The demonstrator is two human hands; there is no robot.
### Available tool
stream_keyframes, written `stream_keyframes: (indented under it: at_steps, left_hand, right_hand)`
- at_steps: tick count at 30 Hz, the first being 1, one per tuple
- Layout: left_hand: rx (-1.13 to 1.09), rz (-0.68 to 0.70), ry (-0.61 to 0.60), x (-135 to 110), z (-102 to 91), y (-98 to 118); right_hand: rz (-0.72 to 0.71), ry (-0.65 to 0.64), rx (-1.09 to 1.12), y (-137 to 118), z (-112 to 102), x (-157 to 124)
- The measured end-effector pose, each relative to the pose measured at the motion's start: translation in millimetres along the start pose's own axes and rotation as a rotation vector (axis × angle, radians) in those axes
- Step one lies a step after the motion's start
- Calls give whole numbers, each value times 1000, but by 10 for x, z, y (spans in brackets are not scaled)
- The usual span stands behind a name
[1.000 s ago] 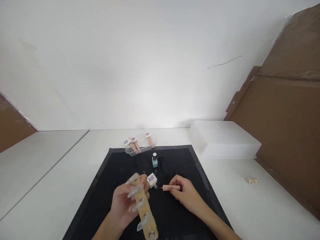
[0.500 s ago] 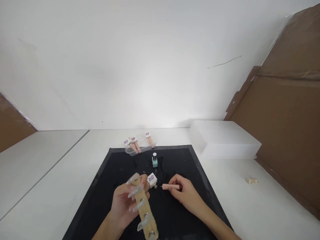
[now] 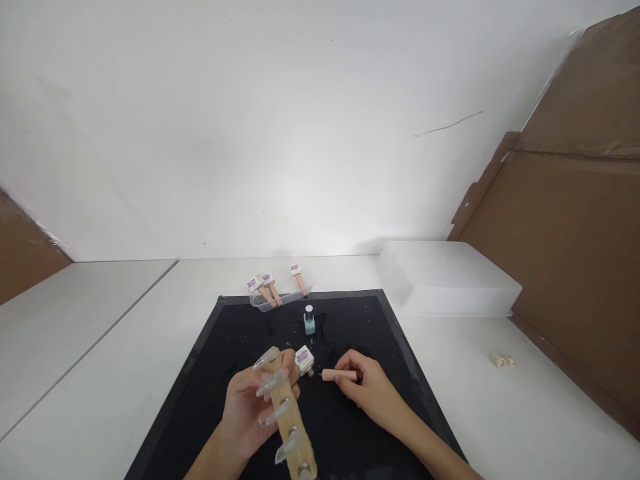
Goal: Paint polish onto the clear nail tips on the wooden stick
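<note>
My left hand (image 3: pixel 250 407) is closed around a wooden stick (image 3: pixel 290 420) that carries several clear false nails along its length. My right hand (image 3: pixel 367 387) pinches a pink nail-polish cap with its brush (image 3: pixel 337 375), tip pointing left. The brush tip sits close to a small square polish bottle (image 3: pixel 304 360) that my left fingertips also steady on the black mat (image 3: pixel 215 373). A mint-green polish bottle (image 3: pixel 309 321) with a white top stands upright farther back on the mat.
A clear tray (image 3: pixel 280 290) with three pink-capped polish bottles lies at the mat's far edge. A translucent plastic box (image 3: pixel 450 280) sits to the right. Small pale objects (image 3: pixel 504 361) lie on the white table at right. Brown cardboard (image 3: pixel 580 267) lines the right side.
The right hand drew the pink cap and brush slightly away from the square bottle, then back toward it. The left hand and the stick of nails hardly moved.
</note>
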State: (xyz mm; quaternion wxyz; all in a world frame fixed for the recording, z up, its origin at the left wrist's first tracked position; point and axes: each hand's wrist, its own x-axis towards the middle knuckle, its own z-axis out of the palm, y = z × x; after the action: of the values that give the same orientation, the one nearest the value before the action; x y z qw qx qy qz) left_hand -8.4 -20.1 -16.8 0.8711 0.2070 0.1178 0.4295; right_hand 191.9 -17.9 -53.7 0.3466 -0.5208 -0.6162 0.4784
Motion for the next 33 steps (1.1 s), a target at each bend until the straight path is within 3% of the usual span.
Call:
stream_keyframes:
  at_steps: [25,33]
  left_hand:
    - [7,-5,38,0,-26,-1]
    - [28,5,32,4,-19,-15]
  right_hand:
    - [104,-35,29,-18,10,2]
    - [10,45,-17,-13,1,-5]
